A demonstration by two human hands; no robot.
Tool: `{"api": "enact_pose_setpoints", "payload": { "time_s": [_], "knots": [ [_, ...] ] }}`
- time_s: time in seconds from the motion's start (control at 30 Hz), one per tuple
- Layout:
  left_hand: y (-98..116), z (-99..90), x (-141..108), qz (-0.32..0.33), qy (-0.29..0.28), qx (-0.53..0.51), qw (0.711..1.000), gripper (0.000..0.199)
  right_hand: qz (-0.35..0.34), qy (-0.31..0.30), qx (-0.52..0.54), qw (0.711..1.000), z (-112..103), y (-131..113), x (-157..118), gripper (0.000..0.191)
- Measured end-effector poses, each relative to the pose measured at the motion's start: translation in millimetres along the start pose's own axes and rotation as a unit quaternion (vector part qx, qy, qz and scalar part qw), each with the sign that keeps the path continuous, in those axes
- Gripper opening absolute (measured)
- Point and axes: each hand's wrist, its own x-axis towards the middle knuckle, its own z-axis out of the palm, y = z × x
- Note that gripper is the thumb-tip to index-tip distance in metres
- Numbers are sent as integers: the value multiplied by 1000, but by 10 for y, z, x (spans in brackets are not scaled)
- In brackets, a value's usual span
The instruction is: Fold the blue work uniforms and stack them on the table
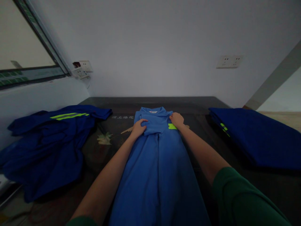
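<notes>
A long light blue work garment point(145, 175), shaped like a coverall, lies lengthwise in front of me with its collar at the far end. A pale label shows inside the collar, and a sleeve is folded across the chest. My left hand point(139, 128) grips the folded fabric at the left edge, thumb and forefinger on top. At the upper right edge my right hand point(176, 119) is closed on the cloth, just above a yellow-green strip point(172, 126). The garment's near end runs out of the picture.
The garment lies on a dark glossy table point(113, 110) against a white wall. A crumpled dark blue garment point(51, 150) with a reflective strip lies at the left. A neatly folded dark blue garment point(263, 138) is at the right. Sockets point(229, 61) sit on the wall.
</notes>
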Motion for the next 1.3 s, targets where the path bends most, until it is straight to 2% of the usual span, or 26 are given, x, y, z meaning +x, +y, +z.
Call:
{"api": "enact_pose_setpoints", "payload": {
  "time_s": [0.17,0.33,0.53,0.7,0.8,0.87,1.0,1.1,1.2,1.3],
  "knots": [
    [-75,-16,34,-23,64,-11,998,35,-25,48,-2,999,9,-46,-23,35],
    [-171,-58,87,-62,122,-35,990,32,-51,63,2,997,42,-100,-41,34],
    [-140,-156,100,-70,101,43,992,29,-57,42,7,997,74,-107,-48,39],
    [-129,-172,94,-83,74,81,991,31,-116,104,16,988,59,-182,-93,37],
    [-157,-159,90,-78,42,102,991,32,-152,31,24,988,129,-228,-104,42],
    [-164,-174,94,-73,27,123,989,33,-153,-21,25,988,203,-229,-96,49],
    [-147,-239,112,-76,-2,162,984,33,-139,-51,33,988,322,-183,-73,55],
    [-122,-261,99,-75,-15,183,980,35,-126,-18,40,991,329,-156,-88,54],
    [-44,-263,36,-54,-13,228,972,37,-122,57,43,990,254,-133,-165,49],
    [148,-266,-69,-18,54,288,956,41,-152,92,45,983,123,-105,-340,46]
  ]
}}
